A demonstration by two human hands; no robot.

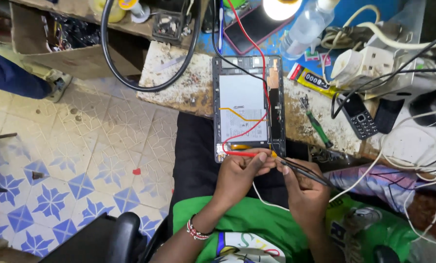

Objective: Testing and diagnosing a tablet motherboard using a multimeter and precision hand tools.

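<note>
On the left lies a patterned blue-and-cream tiled floor (72, 160), and beside it the worn, speckled surface (179, 83) carries an opened grey tablet with its back cover off (248, 107), the lower end overhanging the person's lap. The back is already removed, and the white battery and dark circuit board lie exposed. The left hand (240, 173) is closed on a red-handled test probe (242, 154), with its tip at the tablet's bottom edge. The right hand (303, 187) pinches a thin black test probe (303, 170) angled toward the same spot. Both probes seem in place, so probing looks under way, and nothing has been reassembled. Further right lie a green-handled screwdriver (316, 124) and a small black keypad phone (359, 117).
</note>
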